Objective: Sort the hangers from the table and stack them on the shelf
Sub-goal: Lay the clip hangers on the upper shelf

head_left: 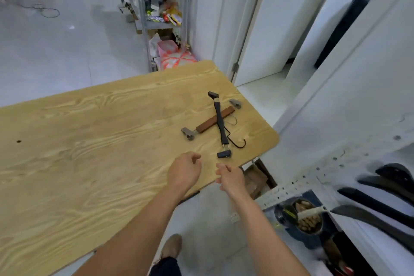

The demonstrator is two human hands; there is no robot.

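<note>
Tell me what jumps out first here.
A black clip hanger lies crossed over a wooden clip hanger near the right end of the table. The left hand and right hand hover empty just short of them. More black hangers lie on the shelf at far right.

Two clip hangers lie crossed near the far right corner of the wooden counter (pixel 89 152): a black hanger (pixel 223 132) rests on top of a brown wooden hanger (pixel 207 126) with grey metal clips at its ends. The left grip (pixel 183 171) hovers over the counter just short of them, fingers loosely curled and holding nothing. The right grip (pixel 229 177) hangs beside it at the counter's edge, likewise loosely curled and holding nothing. To the right, several black hangers (pixel 380 206) lie stacked on a white shelf (pixel 291 188) with a perforated rail. A cluttered metal rack (pixel 161 2) stands on the floor beyond the counter.
</note>
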